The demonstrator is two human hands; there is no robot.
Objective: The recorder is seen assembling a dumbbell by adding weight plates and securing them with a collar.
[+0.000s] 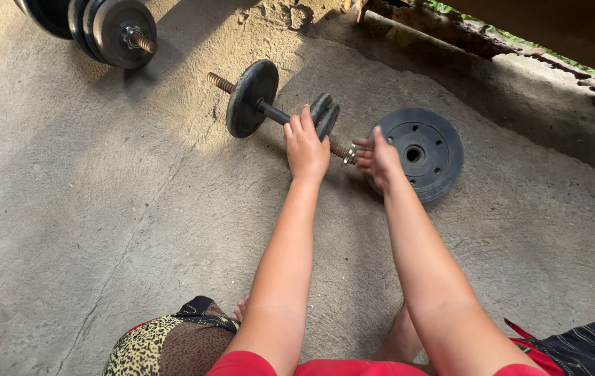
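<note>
A dumbbell bar [273, 111] lies on the concrete floor with one black weight plate [250, 97] near its far threaded end and a smaller dark plate [326, 113] near its close end. My left hand [306, 145] grips the bar's handle beside the smaller plate. My right hand [379, 157] pinches a small metal collar nut [350, 154] at the bar's near threaded end. A loose black weight plate [428, 148] lies flat on the floor just right of my right hand.
A second dumbbell with several black plates [106, 28] lies at the top left. A rough broken concrete edge [492, 45] runs along the top right. Patterned cloth [165, 345] and a dark bag [583, 351] lie by my legs at the bottom.
</note>
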